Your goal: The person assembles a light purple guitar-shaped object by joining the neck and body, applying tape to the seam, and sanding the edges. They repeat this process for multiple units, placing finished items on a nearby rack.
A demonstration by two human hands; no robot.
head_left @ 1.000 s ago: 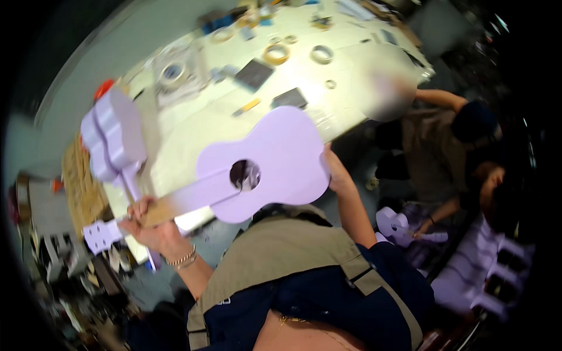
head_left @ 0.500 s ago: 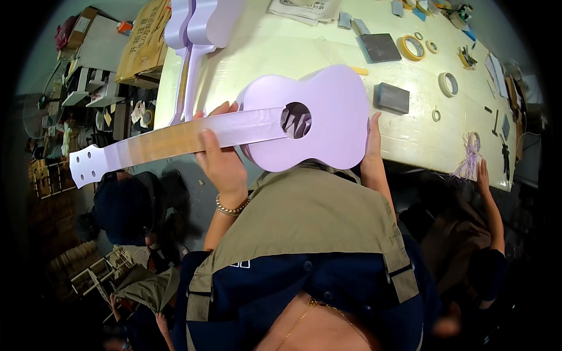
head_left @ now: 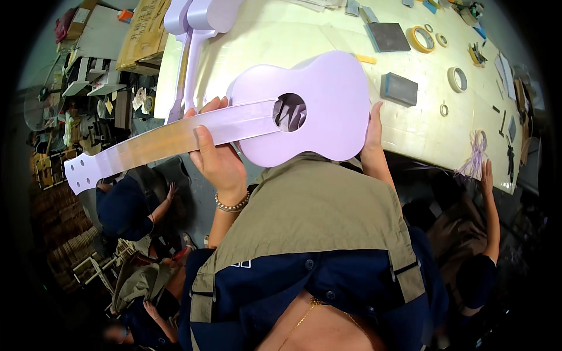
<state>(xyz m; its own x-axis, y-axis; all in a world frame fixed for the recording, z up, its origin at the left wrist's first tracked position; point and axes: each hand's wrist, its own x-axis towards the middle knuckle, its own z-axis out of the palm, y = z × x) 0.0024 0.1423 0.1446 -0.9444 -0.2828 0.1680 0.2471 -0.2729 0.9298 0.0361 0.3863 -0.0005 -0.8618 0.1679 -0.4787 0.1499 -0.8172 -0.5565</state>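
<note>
A lilac ukulele [head_left: 331, 108] without strings is held face up in front of my chest, its headstock pointing left and slightly toward me. Tan masking tape covers part of its neck, and crumpled material shows inside the soundhole [head_left: 290, 112]. My left hand [head_left: 221, 167] is wrapped round the neck near the body, thumb on the near side and fingertips showing beyond the far edge. Against the rounded bottom end of the body rests my right hand [head_left: 373, 136]; its fingers are partly hidden underneath.
More lilac ukuleles [head_left: 190, 35] lie at the table's far left. On the pale table [head_left: 421, 137] are a grey sanding block [head_left: 400, 89], a dark flat pad [head_left: 389, 37], tape rolls [head_left: 421, 39] and lilac strips [head_left: 473, 155]. Co-workers sit at lower left [head_left: 123, 205] and right [head_left: 477, 275].
The ukulele has shifted slightly left and away from me in the picture, both hands still on it. At left, a co-worker's arm has come into view. The whole view has shifted a little.
</note>
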